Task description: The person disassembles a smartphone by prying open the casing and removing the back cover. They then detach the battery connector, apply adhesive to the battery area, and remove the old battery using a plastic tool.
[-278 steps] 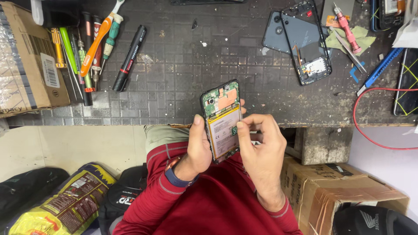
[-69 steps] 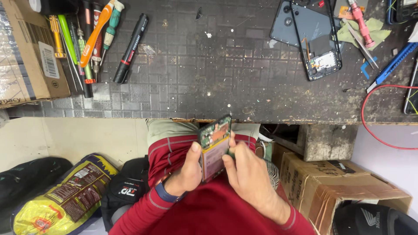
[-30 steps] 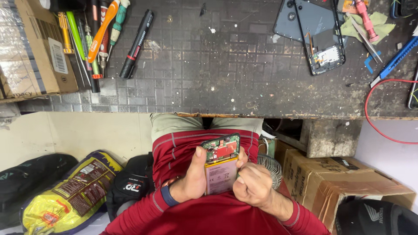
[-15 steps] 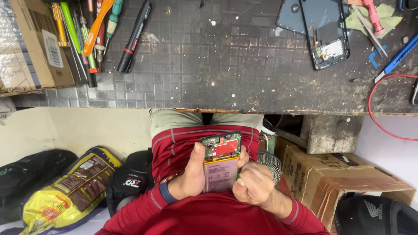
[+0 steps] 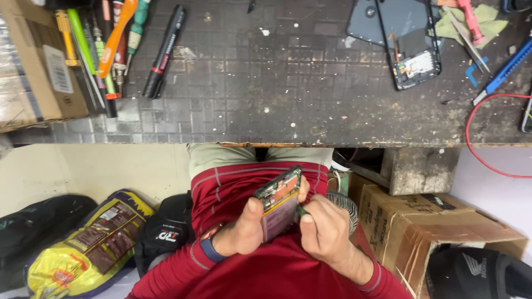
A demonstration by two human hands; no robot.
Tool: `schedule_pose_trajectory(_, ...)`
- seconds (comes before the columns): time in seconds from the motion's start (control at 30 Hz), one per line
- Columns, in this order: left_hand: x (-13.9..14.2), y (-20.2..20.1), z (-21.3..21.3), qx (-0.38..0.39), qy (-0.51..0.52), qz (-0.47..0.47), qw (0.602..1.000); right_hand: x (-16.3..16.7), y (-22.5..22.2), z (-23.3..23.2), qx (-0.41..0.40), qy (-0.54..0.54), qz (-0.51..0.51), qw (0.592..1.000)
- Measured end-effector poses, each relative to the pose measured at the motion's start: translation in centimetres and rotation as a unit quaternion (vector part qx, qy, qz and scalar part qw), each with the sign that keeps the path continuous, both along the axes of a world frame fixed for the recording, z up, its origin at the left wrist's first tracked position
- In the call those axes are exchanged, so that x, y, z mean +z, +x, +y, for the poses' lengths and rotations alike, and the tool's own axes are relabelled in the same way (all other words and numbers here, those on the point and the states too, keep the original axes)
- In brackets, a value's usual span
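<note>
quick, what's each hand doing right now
Left hand: closed around the opened phone, thumb on its edge.
Right hand: closed, pressing a small tool against the phone's side.

Our two hands sit close together low in the scene, near our chest, well back from the worktop's near edge. Our left hand (image 5: 244,235) is cupped with its back toward us, thumb raised and pressed flat, fingers wrapped round behind and out of sight. Our right hand (image 5: 327,232) lies just beside it on the right, loosely curled, its thumb and forefinger pinched together and pointing left toward the other hand. Both wrists bend inward, and both forearms, in red sleeves, slant up from the lower corners to meet in the middle. A blue band circles our left wrist.
</note>
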State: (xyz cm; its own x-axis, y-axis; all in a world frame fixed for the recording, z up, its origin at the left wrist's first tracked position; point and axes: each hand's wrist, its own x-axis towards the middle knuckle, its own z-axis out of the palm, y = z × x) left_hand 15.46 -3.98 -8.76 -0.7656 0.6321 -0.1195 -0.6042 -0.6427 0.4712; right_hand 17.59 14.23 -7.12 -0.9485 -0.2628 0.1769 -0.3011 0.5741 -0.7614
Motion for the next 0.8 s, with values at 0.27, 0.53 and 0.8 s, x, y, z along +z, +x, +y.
schedule_pose_trajectory(0.27,-0.1,-1.5,0.3,0.031,-0.073,0.062,0.995,2.6,-1.7,-1.3,-0.017,0.172,-0.069,0.983)
schedule_pose_trajectory(0.53,0.3,-1.9,-0.8,0.030,-0.206,0.198,0.958,2.4,-2.3,-1.7,-0.001,0.147,-0.101,0.984)
schedule_pose_trajectory(0.8,-0.4,0.3,-0.3,0.046,-0.064,0.089,0.993,0.3,-1.4,-1.8,-0.001,0.068,-0.021,0.997)
